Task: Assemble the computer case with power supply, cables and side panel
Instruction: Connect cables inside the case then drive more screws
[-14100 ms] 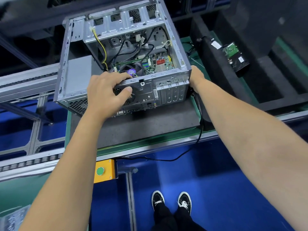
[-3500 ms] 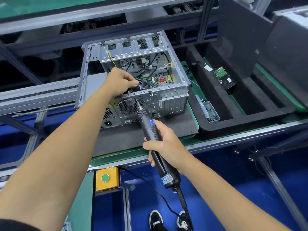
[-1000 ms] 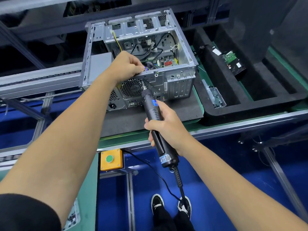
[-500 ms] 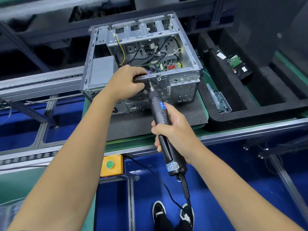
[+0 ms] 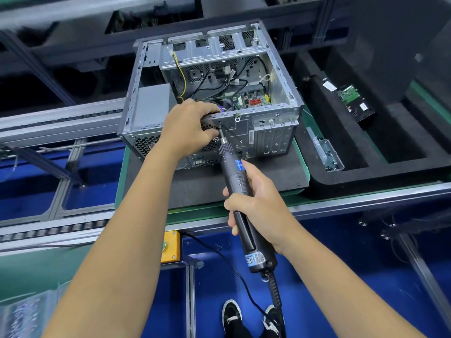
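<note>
The computer case lies on its side on a dark foam mat, its open side facing up, so I look down on the circuit board and the loose cables inside. The grey power supply sits in the left part of the case, against the near wall.

My left hand is curled over the near top edge of the case, fingers hooked inward over the rim and thumb pressed on the outer back wall, gripping the metal there. My right hand is wrapped around the middle of the electric screwdriver, which slants up and away from me. Its tip meets the back wall of the case just right of my left thumb; whether a screw sits under it is too small to tell. The screwdriver's cord hangs down toward my shoes.

To the right, a black foam tray holds a hard drive at its far end and a small metal bracket nearer. A yellow button box is fixed below the near edge of the bench.
</note>
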